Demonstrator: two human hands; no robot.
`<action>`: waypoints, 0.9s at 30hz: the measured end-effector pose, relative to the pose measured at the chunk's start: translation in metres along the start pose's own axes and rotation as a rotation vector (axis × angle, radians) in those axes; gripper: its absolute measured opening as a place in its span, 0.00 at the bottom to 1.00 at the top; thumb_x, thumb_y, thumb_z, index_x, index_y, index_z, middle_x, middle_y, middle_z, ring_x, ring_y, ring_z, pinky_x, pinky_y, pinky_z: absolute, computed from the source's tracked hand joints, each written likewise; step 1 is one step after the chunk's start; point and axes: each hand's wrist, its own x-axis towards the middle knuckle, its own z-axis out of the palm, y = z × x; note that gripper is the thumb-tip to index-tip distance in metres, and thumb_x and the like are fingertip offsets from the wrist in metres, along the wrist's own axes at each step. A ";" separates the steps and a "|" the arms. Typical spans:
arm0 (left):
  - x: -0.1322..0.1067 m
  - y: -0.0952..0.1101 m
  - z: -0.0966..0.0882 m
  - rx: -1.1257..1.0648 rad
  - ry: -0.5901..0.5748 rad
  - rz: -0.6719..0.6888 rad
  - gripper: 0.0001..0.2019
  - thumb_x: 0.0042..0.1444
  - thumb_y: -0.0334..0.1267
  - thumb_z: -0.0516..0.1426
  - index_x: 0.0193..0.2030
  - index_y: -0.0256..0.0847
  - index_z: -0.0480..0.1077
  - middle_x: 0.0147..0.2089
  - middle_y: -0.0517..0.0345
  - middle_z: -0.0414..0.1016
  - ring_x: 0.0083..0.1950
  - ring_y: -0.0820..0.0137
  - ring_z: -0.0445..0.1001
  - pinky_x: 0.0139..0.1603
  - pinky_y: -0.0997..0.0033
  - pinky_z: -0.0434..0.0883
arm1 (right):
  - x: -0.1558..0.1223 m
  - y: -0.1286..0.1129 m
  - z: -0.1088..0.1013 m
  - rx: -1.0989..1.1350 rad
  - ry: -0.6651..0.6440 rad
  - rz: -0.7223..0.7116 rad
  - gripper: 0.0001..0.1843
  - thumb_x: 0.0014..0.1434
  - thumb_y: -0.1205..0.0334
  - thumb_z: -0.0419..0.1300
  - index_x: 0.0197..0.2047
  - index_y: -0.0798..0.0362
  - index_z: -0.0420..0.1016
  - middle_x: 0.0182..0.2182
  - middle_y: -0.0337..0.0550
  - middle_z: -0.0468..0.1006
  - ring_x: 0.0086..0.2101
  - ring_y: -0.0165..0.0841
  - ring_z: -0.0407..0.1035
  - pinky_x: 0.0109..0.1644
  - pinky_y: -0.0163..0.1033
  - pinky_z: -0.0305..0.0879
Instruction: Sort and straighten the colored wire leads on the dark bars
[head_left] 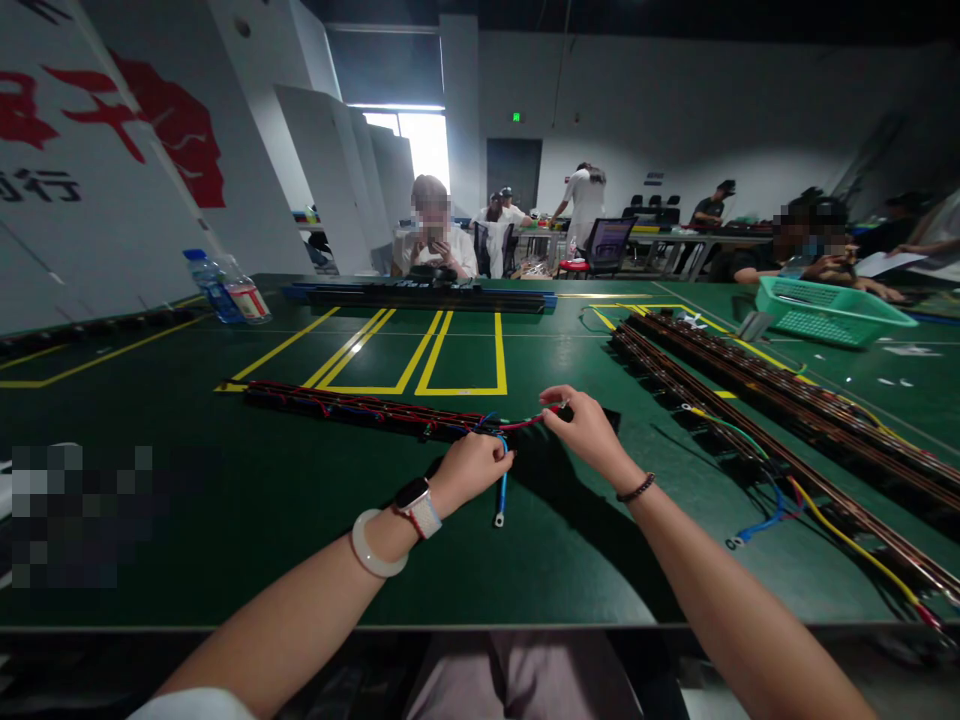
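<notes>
A long dark strip with red and blue wires lies across the green table in front of me. My left hand is closed on a blue wire whose terminal end hangs down toward the table. My right hand pinches a red wire at the strip's right end. I wear a watch and a pale bangle on the left wrist, and a dark bead bracelet on the right.
More long wired strips run diagonally at the right, with loose yellow, green and blue wires. A green basket, water bottles and a dark rail stand farther back. Yellow lines mark the table. People sit at the far side.
</notes>
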 end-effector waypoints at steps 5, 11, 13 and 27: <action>0.001 -0.003 0.003 -0.113 0.006 -0.018 0.19 0.57 0.45 0.53 0.19 0.36 0.66 0.19 0.57 0.69 0.22 0.75 0.66 0.26 0.76 0.55 | 0.003 0.014 -0.006 -0.165 -0.100 0.004 0.18 0.53 0.63 0.58 0.49 0.50 0.70 0.47 0.43 0.75 0.51 0.39 0.65 0.60 0.50 0.53; 0.001 -0.002 0.004 -0.360 -0.095 -0.159 0.18 0.56 0.45 0.53 0.20 0.36 0.65 0.18 0.58 0.68 0.15 0.76 0.65 0.18 0.78 0.59 | 0.036 0.013 -0.010 -0.403 -0.540 -0.068 0.29 0.52 0.67 0.59 0.59 0.48 0.65 0.57 0.46 0.67 0.62 0.43 0.51 0.65 0.60 0.32; 0.003 -0.002 0.005 -0.470 -0.138 -0.198 0.17 0.56 0.43 0.54 0.21 0.35 0.64 0.19 0.58 0.69 0.16 0.75 0.67 0.17 0.79 0.60 | 0.053 0.007 -0.013 -0.433 -0.742 -0.068 0.31 0.50 0.66 0.61 0.59 0.47 0.66 0.55 0.46 0.69 0.59 0.44 0.56 0.64 0.57 0.39; 0.001 0.008 0.012 -1.523 -0.359 -0.412 0.08 0.64 0.32 0.48 0.41 0.29 0.66 0.38 0.42 0.77 0.38 0.68 0.78 0.54 0.59 0.68 | 0.068 0.003 0.000 -0.278 -1.083 -0.102 0.17 0.45 0.59 0.65 0.39 0.58 0.76 0.27 0.37 0.75 0.25 0.25 0.62 0.26 0.30 0.52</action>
